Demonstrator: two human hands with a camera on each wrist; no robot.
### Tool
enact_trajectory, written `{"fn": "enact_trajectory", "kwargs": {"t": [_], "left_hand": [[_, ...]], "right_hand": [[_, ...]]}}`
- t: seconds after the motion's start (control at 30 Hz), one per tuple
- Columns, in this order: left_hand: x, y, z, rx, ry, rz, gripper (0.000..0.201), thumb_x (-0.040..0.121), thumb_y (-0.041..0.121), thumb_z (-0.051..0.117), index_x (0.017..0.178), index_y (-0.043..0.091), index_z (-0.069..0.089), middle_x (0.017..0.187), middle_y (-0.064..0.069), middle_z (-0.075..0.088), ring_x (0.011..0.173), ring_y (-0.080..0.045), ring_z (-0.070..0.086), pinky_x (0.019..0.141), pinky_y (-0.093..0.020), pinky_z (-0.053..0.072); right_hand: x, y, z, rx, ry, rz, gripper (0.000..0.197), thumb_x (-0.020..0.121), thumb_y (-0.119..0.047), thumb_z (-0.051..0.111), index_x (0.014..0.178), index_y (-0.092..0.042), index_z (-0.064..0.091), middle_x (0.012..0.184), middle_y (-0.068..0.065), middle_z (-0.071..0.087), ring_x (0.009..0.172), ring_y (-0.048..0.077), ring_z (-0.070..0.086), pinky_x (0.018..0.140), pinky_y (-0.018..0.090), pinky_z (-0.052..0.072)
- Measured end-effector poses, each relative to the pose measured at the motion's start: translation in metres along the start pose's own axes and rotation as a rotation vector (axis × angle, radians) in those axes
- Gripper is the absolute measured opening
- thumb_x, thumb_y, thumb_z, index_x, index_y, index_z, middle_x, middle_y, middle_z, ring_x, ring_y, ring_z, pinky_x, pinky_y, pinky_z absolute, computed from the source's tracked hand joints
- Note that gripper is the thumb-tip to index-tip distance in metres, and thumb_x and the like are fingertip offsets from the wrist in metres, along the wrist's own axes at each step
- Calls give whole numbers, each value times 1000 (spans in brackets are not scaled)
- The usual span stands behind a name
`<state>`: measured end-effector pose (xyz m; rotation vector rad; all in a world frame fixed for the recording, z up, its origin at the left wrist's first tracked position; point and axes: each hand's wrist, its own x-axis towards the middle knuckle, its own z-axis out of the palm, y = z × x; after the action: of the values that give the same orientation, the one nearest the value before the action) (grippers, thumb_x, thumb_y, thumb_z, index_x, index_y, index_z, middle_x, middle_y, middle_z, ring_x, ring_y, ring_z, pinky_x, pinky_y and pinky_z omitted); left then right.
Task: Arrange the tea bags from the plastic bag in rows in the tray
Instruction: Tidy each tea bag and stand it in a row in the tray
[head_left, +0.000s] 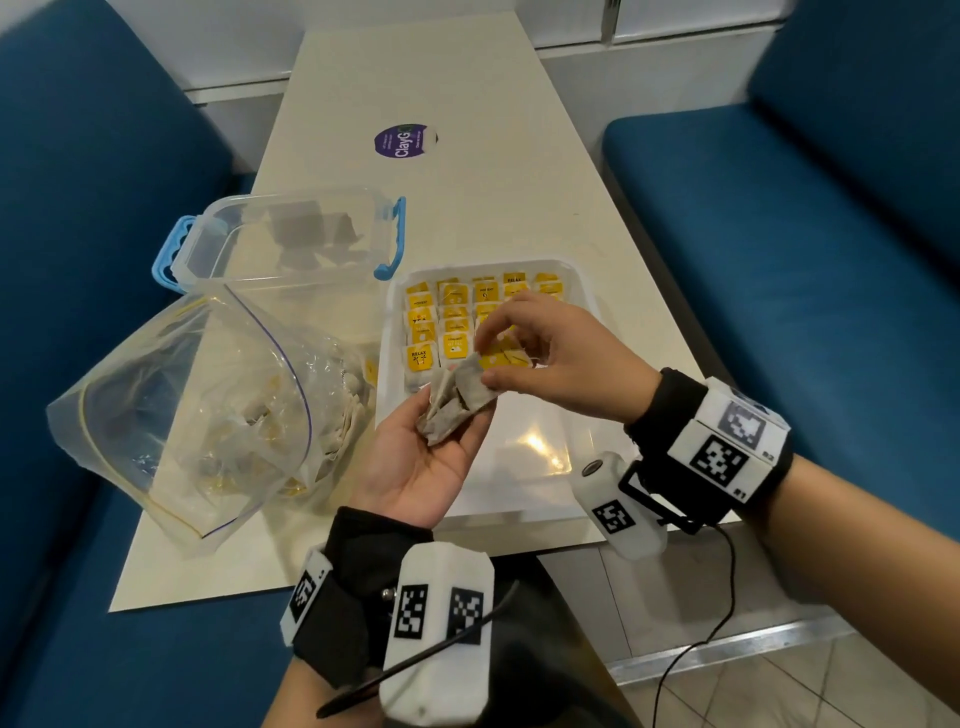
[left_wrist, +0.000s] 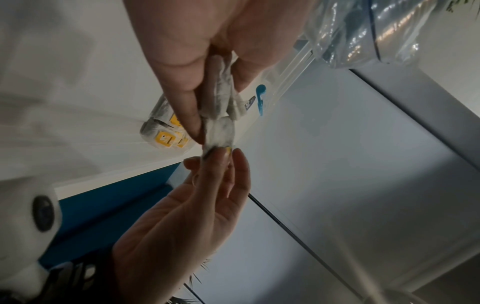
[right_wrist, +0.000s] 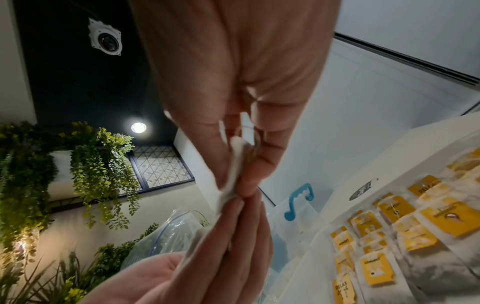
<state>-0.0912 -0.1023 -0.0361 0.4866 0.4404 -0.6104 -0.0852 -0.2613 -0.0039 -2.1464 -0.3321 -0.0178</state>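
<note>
My left hand (head_left: 441, 436) lies palm up over the white tray's (head_left: 524, 457) near left corner and holds a small bunch of grey tea bags (head_left: 452, 402). In the left wrist view the thumb and fingers of that hand (left_wrist: 215, 86) curl round the bunch (left_wrist: 221, 98). My right hand (head_left: 498, 382) pinches one tea bag (right_wrist: 231, 179) at the top of the bunch between thumb and fingertips. The far half of the tray holds rows of tea bags with yellow tags (head_left: 457, 317). A clear plastic bag (head_left: 208, 405) with more tea bags lies open to the left.
A clear plastic box with blue handles (head_left: 291, 244) stands behind the plastic bag, left of the tray. A purple round sticker (head_left: 405, 140) is on the white table further back. Blue benches (head_left: 831, 234) flank the table. The tray's near half is bare.
</note>
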Motion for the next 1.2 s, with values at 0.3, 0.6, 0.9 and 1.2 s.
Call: {"fn": "enact_trajectory", "kwargs": {"t": [0.3,0.6,0.9,1.2], "left_hand": [[3,-1,-3,-68,5,24,36,101,19,34,122,-3,54,99,-22,68,81,-30,71,75,-40,57],[1,-5,-3,-76,20,-2,38,101,17,33,96,-7,62,89,-20,69,79,-30,71,77,-40,54],[0,-2,-10,-84,28,3,33,99,16,35,104,-5,60,93,-19,69,81,-29,71,76,-36,56],[-2,-1,-14,-86,44,10,33,101,17,34,103,-3,60,89,-17,70,79,-27,71,73,-35,58]], "right_hand": [[7,2,-1,337,199,286,33,68,4,76,76,-16,50,94,19,56,78,43,65,67,44,57],[11,3,-8,175,263,282,18,77,-2,71,88,-5,57,67,9,62,44,4,61,30,21,40],[27,-1,-37,11,99,253,15,80,-10,70,91,-1,69,66,1,60,41,4,47,39,8,37],[26,3,-40,-56,-19,249,4,92,-14,55,88,-12,56,71,2,61,37,9,46,37,20,41]]}}
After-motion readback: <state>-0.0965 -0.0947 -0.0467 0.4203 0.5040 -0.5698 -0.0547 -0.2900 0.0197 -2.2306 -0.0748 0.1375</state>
